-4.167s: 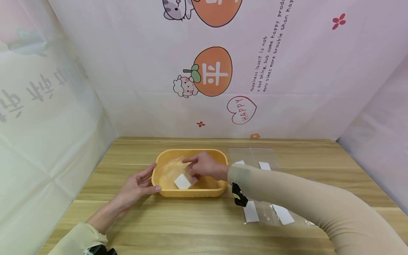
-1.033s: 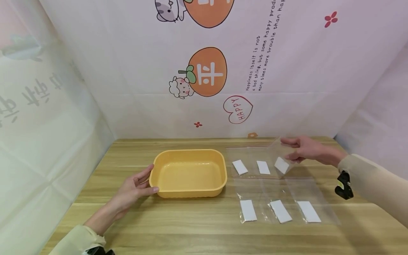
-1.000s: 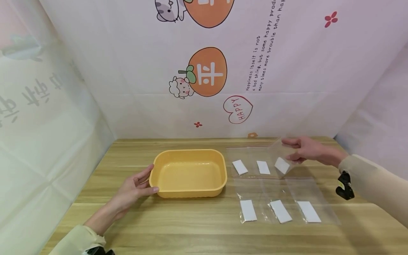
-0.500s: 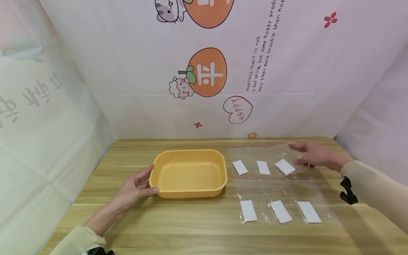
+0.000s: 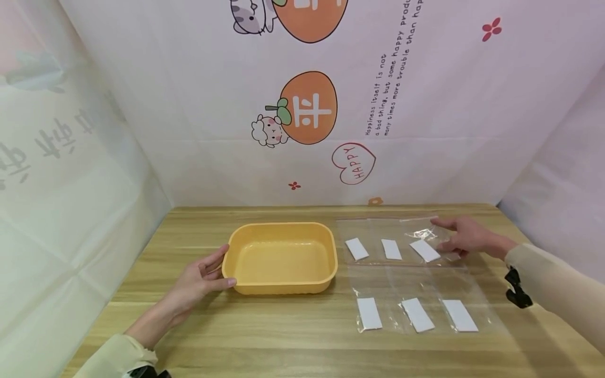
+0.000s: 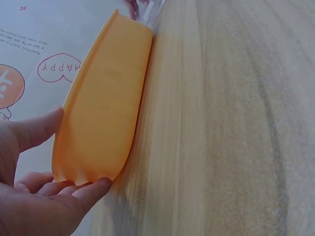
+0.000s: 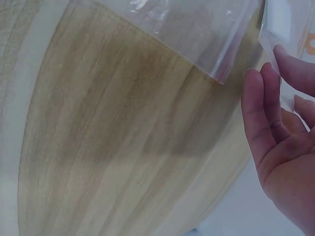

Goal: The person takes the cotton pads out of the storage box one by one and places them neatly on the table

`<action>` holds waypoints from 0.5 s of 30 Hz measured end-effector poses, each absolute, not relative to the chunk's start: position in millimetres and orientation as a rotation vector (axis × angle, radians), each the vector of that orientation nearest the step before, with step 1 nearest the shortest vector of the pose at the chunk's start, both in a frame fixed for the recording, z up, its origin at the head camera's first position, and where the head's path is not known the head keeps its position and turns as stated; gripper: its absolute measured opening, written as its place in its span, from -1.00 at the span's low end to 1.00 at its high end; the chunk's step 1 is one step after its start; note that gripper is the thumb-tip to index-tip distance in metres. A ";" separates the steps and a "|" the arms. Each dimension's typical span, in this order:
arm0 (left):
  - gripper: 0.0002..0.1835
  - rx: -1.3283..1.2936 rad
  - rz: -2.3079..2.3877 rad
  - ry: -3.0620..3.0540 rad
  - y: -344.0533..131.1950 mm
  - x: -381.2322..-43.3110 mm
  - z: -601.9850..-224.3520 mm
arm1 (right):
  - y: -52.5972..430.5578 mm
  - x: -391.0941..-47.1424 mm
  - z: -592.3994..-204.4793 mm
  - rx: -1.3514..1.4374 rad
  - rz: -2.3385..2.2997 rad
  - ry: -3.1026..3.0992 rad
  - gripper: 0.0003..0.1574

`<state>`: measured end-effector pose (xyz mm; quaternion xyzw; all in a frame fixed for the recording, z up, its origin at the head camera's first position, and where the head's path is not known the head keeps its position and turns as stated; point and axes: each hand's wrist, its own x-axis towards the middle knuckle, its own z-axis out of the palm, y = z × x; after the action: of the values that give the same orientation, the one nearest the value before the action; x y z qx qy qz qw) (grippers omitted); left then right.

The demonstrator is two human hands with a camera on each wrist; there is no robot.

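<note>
My left hand (image 5: pixel 200 278) holds the left end of a yellow plastic bin (image 5: pixel 283 287), thumb and fingers spread around its outer wall. In the left wrist view, the fingers (image 6: pixel 91 194) press the end of the bin. My right hand (image 5: pixel 465 236) pinches the right side of a clear zip bag (image 5: pixel 420 231) with a white rectangular piece (image 5: pixel 425 251) inside. That bag lies nearly flat at the right end of the back row. In the right wrist view, the bag's plastic (image 7: pixel 278 24) shows beside the fingertips. Nothing lies inside the bin.
Two more bags with white pieces (image 5: pixel 356 249) (image 5: pixel 391 249) lie left of it in the back row. A front row of bags holds several white pieces (image 5: pixel 417 315). The wooden table (image 5: pixel 264 336) meets a printed cloth backdrop (image 5: pixel 212 168).
Earlier, the right hand was in the bin with a bag. It then brought the bag to the back row's right end and lowered it nearly flat. The left hand stays on the bin.
</note>
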<state>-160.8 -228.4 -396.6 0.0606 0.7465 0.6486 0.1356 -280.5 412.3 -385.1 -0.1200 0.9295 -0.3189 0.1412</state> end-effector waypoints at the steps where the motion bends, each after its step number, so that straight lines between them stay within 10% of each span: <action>1: 0.06 0.168 1.877 2.163 -228.4 -160.7 -396.6 | 412.5 -280.6 -386.0 -0.354 -0.921 2.684 0.12; 15: 0.04 0.204 1.898 2.144 -228.6 -161.0 -396.2 | 414.8 -279.2 -394.8 -0.376 -0.902 2.688 0.06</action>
<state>-161.0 -228.6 -396.2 0.0703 0.7401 0.6551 0.1349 -279.2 414.8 -394.8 -0.1302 0.9305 -0.3123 0.1402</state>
